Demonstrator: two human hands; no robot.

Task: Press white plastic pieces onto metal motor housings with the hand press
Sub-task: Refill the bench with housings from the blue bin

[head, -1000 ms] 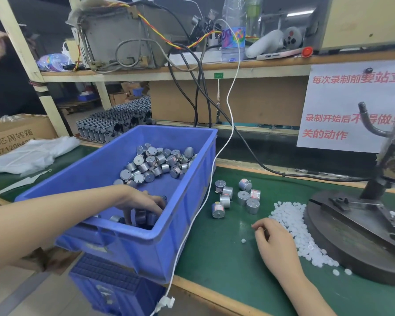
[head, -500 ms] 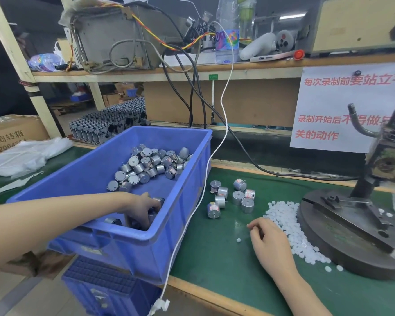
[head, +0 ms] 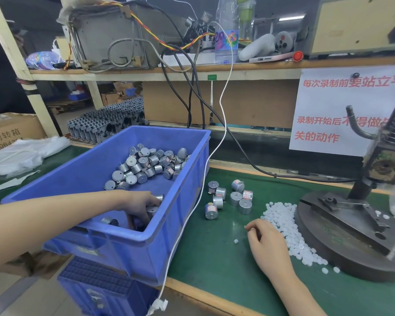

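- Workbench: a green bench mat lies under a cluttered wooden shelf. A blue bin sits at the left of the mat and overhangs its near edge.
- Left hand: it is reached into the bin's near right corner, with the fingers curled round a motor housing. Further housings under the hand are partly hidden.
- Right hand: it is rested knuckles-up on the mat with the fingers curled under. Whether a piece is pinched cannot be told, as the fingertips are hidden.
- Beside the right hand: the pile of white plastic pieces is touched or nearly touched at its near-left edge. One stray piece lies just beside the hand.
- Farther out: a heap of motor housings lies at the bin's far end, well apart from the left hand. Loose motor housings stand on the mat between the bin and the pile.
- Hand press: the pile runs along its round base. No housing is seen on the fixture plate, and the lever handle is untouched.
- Step, as judged: parts are being gathered, and pressing has not begun.
- Next move, as judged: the housing would be lifted over the bin wall, clear of the white cable. It would then be seated upright in the fixture and capped with a piece, and one hand would be freed for the lever.
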